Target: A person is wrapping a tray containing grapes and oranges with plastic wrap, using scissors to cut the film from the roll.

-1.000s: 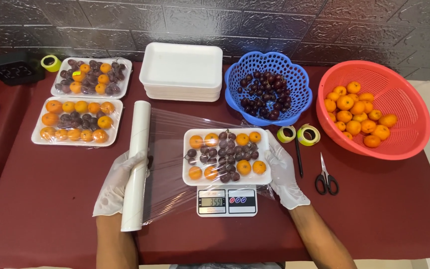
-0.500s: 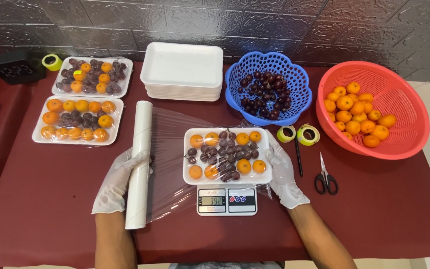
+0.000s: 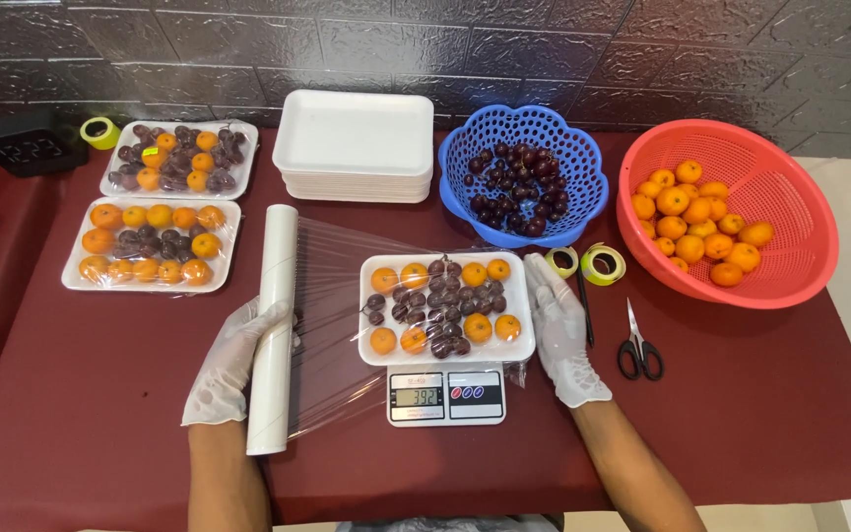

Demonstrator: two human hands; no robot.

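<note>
My gloved left hand (image 3: 231, 357) grips a roll of clear cling film (image 3: 274, 325) lying upright on the dark red table. A sheet of film stretches from the roll to the right, over a white foam tray (image 3: 445, 355) of oranges and dark grapes. That tray rests on a small digital scale (image 3: 445, 396). My gloved right hand (image 3: 561, 330) lies flat against the tray's right edge, pressing the film's end down there.
Two wrapped fruit trays (image 3: 154, 244) sit at the left. A stack of white foam trays (image 3: 357, 145) stands behind. A blue basket of grapes (image 3: 522, 182) and a red basket of oranges (image 3: 731, 212) are at the right, with tape rolls (image 3: 588, 264) and scissors (image 3: 636, 345).
My left hand has pulled the roll a little further left and tilted it more upright, stretching the film wider. My right hand stays at the tray's right edge.
</note>
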